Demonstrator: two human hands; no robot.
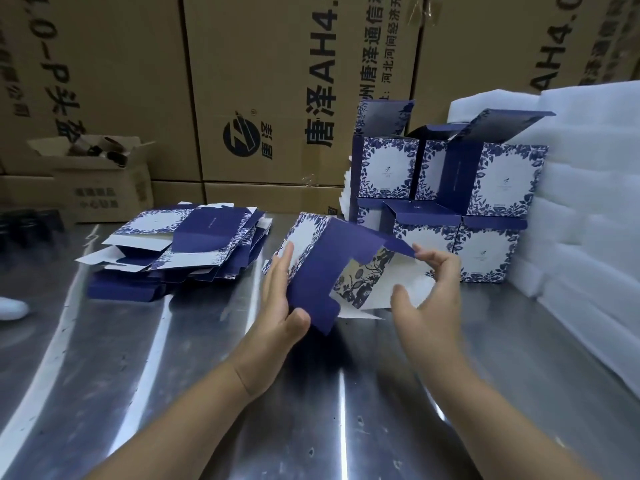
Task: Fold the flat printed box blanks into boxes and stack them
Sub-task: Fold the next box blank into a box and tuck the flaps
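A half-formed blue and white floral box (322, 268) is held tilted above the metal table (207, 393) at centre. My left hand (280, 306) grips its left side and lower edge. My right hand (429, 292) pinches the box's white end flaps, fingers curled around them. A pile of flat printed box blanks (180, 244) lies on the table to the left. Several folded boxes (446, 202) stand stacked in two rows at the back right, some with lids up.
White foam sheets (585, 202) are piled along the right edge. Large brown cartons (263, 84) form a wall behind the table. A small open carton (97, 174) sits at the back left. A white object (12, 308) shows at the left edge.
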